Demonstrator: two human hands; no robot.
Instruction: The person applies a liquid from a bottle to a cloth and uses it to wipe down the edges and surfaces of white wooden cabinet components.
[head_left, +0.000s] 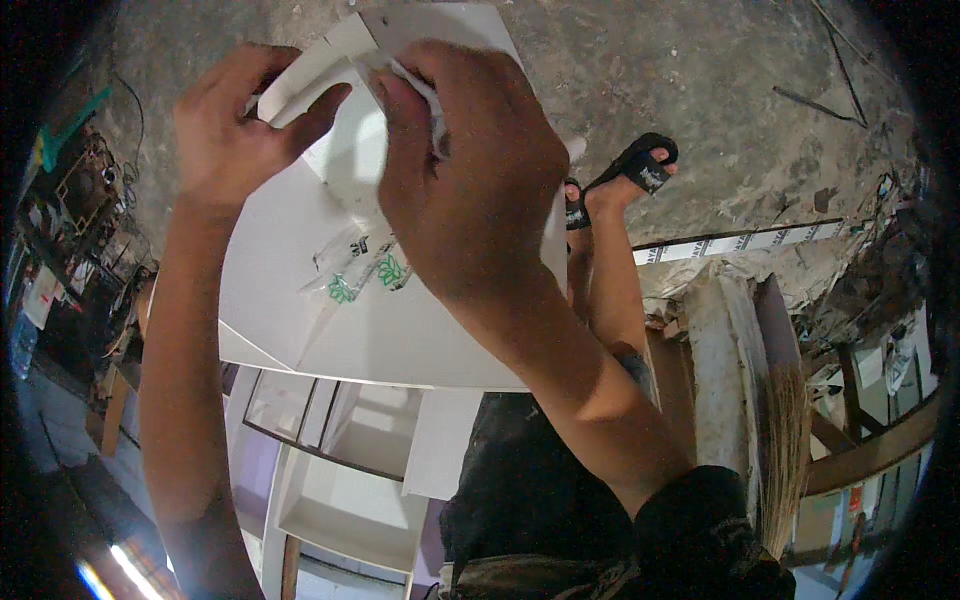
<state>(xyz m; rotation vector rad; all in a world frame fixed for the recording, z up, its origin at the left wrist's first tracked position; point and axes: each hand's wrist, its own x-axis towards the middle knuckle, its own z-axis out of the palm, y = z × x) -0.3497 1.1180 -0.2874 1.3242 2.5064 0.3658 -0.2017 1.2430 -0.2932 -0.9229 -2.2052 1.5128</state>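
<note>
A large white panel (275, 265) lies before me, with a narrow upright white board (325, 62) standing along its far left edge. My left hand (228, 130) is closed round this board, thumb on the near side and fingers behind. My right hand (485, 175) is bent over the board's inner corner with thumb and fingers pinched together. A small pale bit shows between those fingers, but its kind is hidden. Nearer to me, a crumpled clear plastic packet (358, 265) with green flower prints rests on the panel.
Below the panel stands a white cabinet frame (350, 500) with open compartments. To the right are a bundle of thin sticks (785, 450), boards and a printed white strip (740, 242). My sandalled foot (640, 170) is on the concrete floor (640, 65). Cables and clutter (85, 200) lie left.
</note>
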